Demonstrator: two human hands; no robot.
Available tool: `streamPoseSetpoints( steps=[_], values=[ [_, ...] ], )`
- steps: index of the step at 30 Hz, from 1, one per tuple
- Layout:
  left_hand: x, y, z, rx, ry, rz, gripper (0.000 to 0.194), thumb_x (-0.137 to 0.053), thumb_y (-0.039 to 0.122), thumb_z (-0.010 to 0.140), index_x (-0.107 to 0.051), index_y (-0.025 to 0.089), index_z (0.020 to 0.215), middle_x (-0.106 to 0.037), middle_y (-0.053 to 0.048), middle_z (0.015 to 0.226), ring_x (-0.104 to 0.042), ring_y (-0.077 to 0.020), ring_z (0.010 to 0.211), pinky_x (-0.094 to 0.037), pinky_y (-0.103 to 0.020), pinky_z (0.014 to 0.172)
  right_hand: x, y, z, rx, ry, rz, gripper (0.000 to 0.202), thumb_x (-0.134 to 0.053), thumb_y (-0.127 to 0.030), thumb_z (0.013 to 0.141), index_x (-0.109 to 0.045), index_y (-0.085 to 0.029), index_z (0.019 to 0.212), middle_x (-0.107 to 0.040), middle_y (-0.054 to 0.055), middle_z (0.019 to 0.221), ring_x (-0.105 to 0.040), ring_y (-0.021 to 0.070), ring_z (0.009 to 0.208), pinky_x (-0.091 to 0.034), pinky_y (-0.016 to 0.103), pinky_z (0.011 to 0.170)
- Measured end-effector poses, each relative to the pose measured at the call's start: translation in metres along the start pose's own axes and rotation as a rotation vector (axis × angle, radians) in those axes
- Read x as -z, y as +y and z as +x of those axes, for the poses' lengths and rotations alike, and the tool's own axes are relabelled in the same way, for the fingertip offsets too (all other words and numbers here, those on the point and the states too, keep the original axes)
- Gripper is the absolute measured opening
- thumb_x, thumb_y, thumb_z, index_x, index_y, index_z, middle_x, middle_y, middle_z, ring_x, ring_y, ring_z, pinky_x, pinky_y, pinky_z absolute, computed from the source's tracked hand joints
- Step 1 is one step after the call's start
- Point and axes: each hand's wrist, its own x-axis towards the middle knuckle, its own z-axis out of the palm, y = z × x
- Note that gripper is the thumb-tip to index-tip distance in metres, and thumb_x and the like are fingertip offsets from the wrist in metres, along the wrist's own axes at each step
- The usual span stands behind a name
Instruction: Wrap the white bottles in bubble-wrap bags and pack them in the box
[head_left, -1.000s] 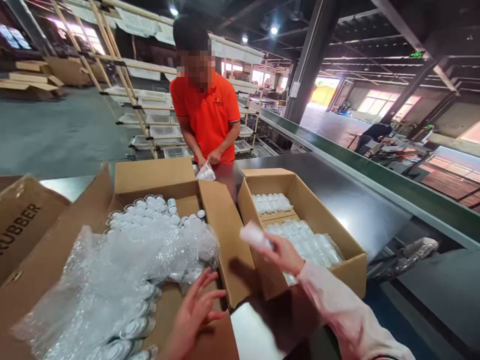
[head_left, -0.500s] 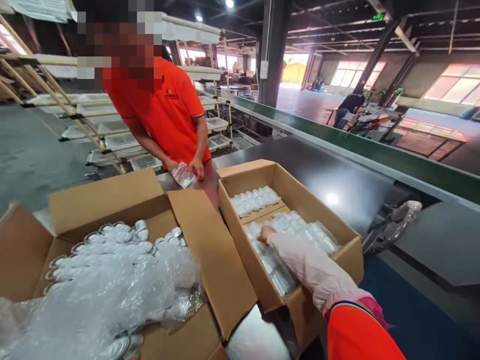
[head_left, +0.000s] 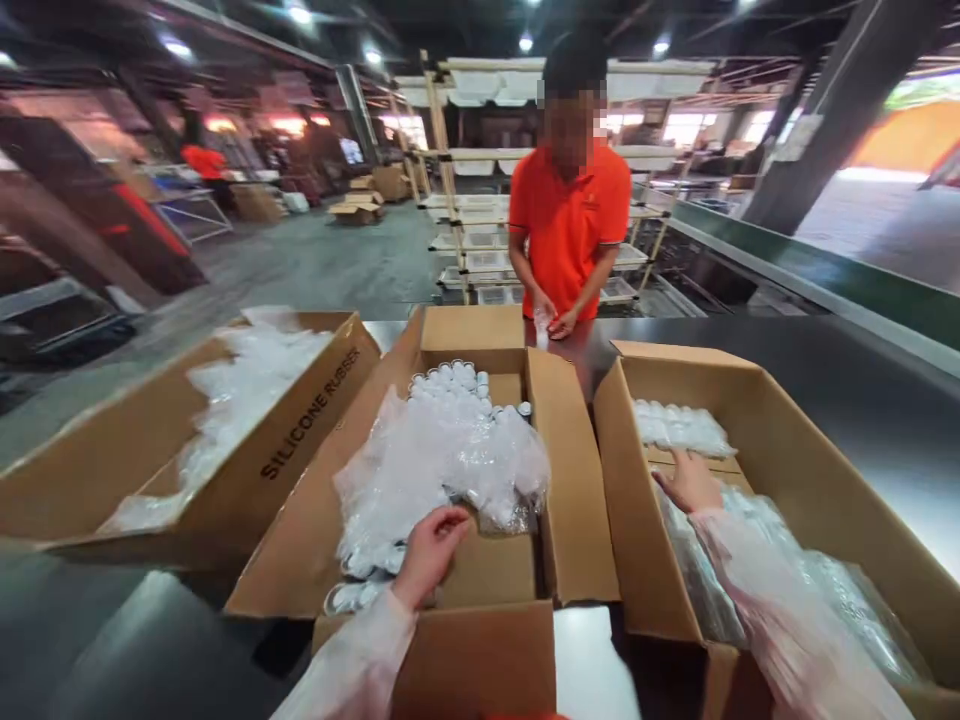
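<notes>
My left hand [head_left: 433, 552] is over the near part of the middle carton [head_left: 574, 470], fingers curled together beside clear plastic bags [head_left: 442, 450]; what it may hold is hidden. White capped containers [head_left: 454, 380] lie under and behind those bags. My right hand [head_left: 691, 482] is inside the right carton [head_left: 832, 465], fingers apart, just in front of a wrapped row of white containers [head_left: 679, 425]. More clear-wrapped packs [head_left: 772, 530] lie beneath and beside my right forearm.
At the left stands a carton marked SILICONE RUBBER [head_left: 315, 415] with plastic bags in it. Across the dark table [head_left: 840, 345], a person in an orange shirt [head_left: 574, 215] handles a clear bag. Racks with white trays [head_left: 480, 210] stand behind.
The view has swung left, showing the left carton. My left hand has come into view over the middle carton. My right hand has moved toward the wrapped row, its fingers now spread.
</notes>
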Motion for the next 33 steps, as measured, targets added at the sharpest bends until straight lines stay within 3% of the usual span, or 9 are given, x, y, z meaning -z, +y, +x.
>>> streamPoseSetpoints(
  steps=[1, 4, 7, 11, 16, 19, 23, 30, 33],
  values=[
    [-0.006, 0.002, 0.010, -0.122, 0.019, 0.126, 0.020, -0.067, 0.034, 0.069, -0.066, 0.018, 0.081, -0.065, -0.008, 0.089, -0.058, -0.0235, 0.089, -0.044, -0.039, 0.085, 0.004, -0.019, -0.005, 0.059, 0.031, 0.036, 0.028, -0.063, -0.029, 0.070, -0.064, -0.014, 0.093, -0.065, 0.016, 0.092, -0.062, 0.0297, 0.089, -0.049, 0.045, 0.078],
    [-0.026, 0.011, 0.045, -0.355, 0.004, 0.463, 0.049, -0.075, 0.015, 0.056, -0.065, 0.021, 0.104, -0.055, -0.013, 0.124, -0.041, -0.0336, 0.120, -0.027, -0.049, 0.102, 0.009, -0.081, -0.040, 0.250, 0.076, 0.321, 0.030, -0.054, -0.037, 0.078, -0.062, -0.017, 0.100, -0.065, 0.011, 0.097, -0.062, 0.0238, 0.085, -0.051, 0.039, 0.079],
    [-0.029, 0.026, 0.073, -0.398, -0.020, 0.428, 0.030, -0.066, 0.009, 0.065, -0.069, 0.020, 0.093, -0.056, -0.013, 0.126, -0.038, -0.0327, 0.124, -0.019, -0.051, 0.106, 0.000, -0.122, -0.088, 0.275, -0.148, 0.577, 0.031, -0.056, -0.045, 0.079, -0.064, -0.019, 0.093, -0.067, 0.011, 0.092, -0.063, 0.0222, 0.078, -0.053, 0.036, 0.072],
    [0.004, 0.051, 0.081, -0.256, 0.168, -0.256, 0.012, -0.063, 0.023, 0.074, -0.068, 0.019, 0.084, -0.067, -0.010, 0.104, -0.052, -0.0268, 0.111, -0.034, -0.043, 0.101, -0.030, -0.126, -0.127, 0.086, -0.599, 0.796, 0.047, -0.067, -0.056, 0.069, -0.066, -0.016, 0.094, -0.069, 0.011, 0.089, -0.064, 0.0245, 0.081, -0.053, 0.040, 0.076],
    [0.030, 0.071, 0.042, 0.139, -0.179, -1.025, 0.022, -0.056, 0.028, 0.081, -0.060, 0.015, 0.098, -0.069, -0.010, 0.095, -0.067, -0.0219, 0.087, -0.051, -0.041, 0.081, -0.064, -0.137, -0.147, -0.208, -0.973, 1.291, 0.069, -0.077, -0.059, 0.055, -0.060, -0.020, 0.108, -0.062, 0.012, 0.116, -0.059, 0.0250, 0.105, -0.050, 0.039, 0.084],
    [0.023, 0.061, 0.015, 0.241, -0.186, -1.113, 0.016, -0.055, 0.023, 0.083, -0.061, 0.013, 0.093, -0.071, -0.008, 0.089, -0.067, -0.0191, 0.083, -0.052, -0.035, 0.081, -0.071, -0.153, -0.153, -0.195, -0.873, 1.521, 0.062, -0.079, -0.057, 0.054, -0.061, -0.023, 0.103, -0.063, 0.008, 0.114, -0.059, 0.0233, 0.104, -0.049, 0.038, 0.086],
    [0.018, 0.040, 0.000, 0.244, -0.095, -1.110, 0.008, -0.059, 0.020, 0.079, -0.061, 0.013, 0.082, -0.069, -0.006, 0.079, -0.066, -0.0171, 0.077, -0.052, -0.031, 0.080, -0.060, -0.150, -0.155, -0.237, -0.641, 1.512, 0.045, -0.077, -0.054, 0.059, -0.064, -0.022, 0.089, -0.068, 0.005, 0.092, -0.062, 0.0201, 0.083, -0.051, 0.036, 0.078],
    [0.004, 0.034, 0.003, 0.163, 0.097, -1.120, 0.009, -0.056, 0.021, 0.080, -0.057, 0.013, 0.082, -0.067, -0.003, 0.077, -0.064, -0.0124, 0.072, -0.050, -0.027, 0.076, -0.042, -0.151, -0.180, -0.149, -0.909, 1.533, 0.065, -0.086, -0.032, 0.050, -0.061, -0.030, 0.110, -0.057, 0.005, 0.124, -0.054, 0.0263, 0.112, -0.049, 0.042, 0.089],
    [-0.006, 0.028, 0.000, 0.101, 0.120, -1.047, 0.016, -0.062, 0.030, 0.076, -0.058, 0.015, 0.083, -0.067, -0.002, 0.080, -0.064, -0.0126, 0.074, -0.049, -0.027, 0.076, -0.053, -0.162, -0.188, -0.263, -0.670, 1.482, 0.051, -0.082, -0.042, 0.054, -0.065, -0.025, 0.098, -0.066, 0.005, 0.103, -0.063, 0.0211, 0.088, -0.054, 0.034, 0.072]
  ],
)
